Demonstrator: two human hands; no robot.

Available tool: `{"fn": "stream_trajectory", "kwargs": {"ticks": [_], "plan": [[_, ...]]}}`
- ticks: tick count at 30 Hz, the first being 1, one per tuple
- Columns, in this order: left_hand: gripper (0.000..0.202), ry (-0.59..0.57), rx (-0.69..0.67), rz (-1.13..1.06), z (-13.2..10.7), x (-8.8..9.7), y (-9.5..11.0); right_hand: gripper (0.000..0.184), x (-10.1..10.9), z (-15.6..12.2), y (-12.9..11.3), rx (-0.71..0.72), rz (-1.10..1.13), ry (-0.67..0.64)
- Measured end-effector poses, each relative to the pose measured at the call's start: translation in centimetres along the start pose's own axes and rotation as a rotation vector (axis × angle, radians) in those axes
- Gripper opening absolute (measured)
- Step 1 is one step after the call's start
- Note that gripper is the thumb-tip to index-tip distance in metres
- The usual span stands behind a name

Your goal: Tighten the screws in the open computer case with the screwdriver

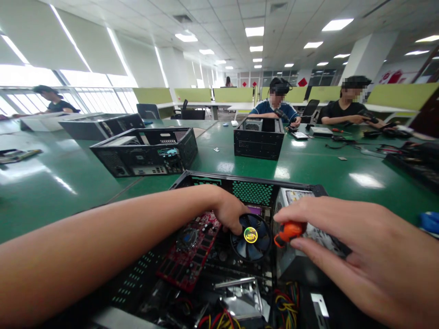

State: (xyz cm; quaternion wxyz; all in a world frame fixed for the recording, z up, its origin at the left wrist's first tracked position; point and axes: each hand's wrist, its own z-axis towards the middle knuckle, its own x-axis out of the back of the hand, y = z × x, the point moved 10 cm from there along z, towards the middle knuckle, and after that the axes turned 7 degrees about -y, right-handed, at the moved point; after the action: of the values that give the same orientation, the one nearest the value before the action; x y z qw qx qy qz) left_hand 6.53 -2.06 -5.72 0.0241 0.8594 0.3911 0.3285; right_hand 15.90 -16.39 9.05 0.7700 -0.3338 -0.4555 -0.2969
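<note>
An open black computer case [240,183] lies in front of me on the green table [61,183]. Inside it are a round black cooling fan [251,236] with a gold sticker, a red expansion card [192,251] and bundles of coloured wires [284,304]. My left hand [228,212] reaches into the case, its fingers curled on the fan's left rim. My right hand [346,242] pinches the orange handle of a screwdriver [288,231] beside the fan's right edge, over the grey power supply [308,224].
Other open cases sit farther back: one at the left [147,153], one in the middle [259,137], one at the far left [103,125]. Two people sit across the table with tools and cables [356,146]. Another person sits at the far left.
</note>
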Motion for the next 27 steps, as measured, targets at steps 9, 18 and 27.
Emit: {"fn": "stream_trajectory", "kwargs": {"ticks": [9, 18, 27], "plan": [[0.054, -0.009, 0.007, -0.026, 0.5, -0.3, -0.8, 0.027, -1.4, 0.1, -2.4, 0.109, 0.18, -0.066], [0.05, 0.018, -0.013, -0.042, 0.3, 0.0, -0.4, 0.035, -1.8, 0.5, -2.5, 0.177, 0.168, -0.116], [0.048, -0.008, -0.009, -0.034, 0.2, -0.2, -0.2, 0.033, -2.0, 0.6, -2.6, 0.155, 0.129, -0.132]]}}
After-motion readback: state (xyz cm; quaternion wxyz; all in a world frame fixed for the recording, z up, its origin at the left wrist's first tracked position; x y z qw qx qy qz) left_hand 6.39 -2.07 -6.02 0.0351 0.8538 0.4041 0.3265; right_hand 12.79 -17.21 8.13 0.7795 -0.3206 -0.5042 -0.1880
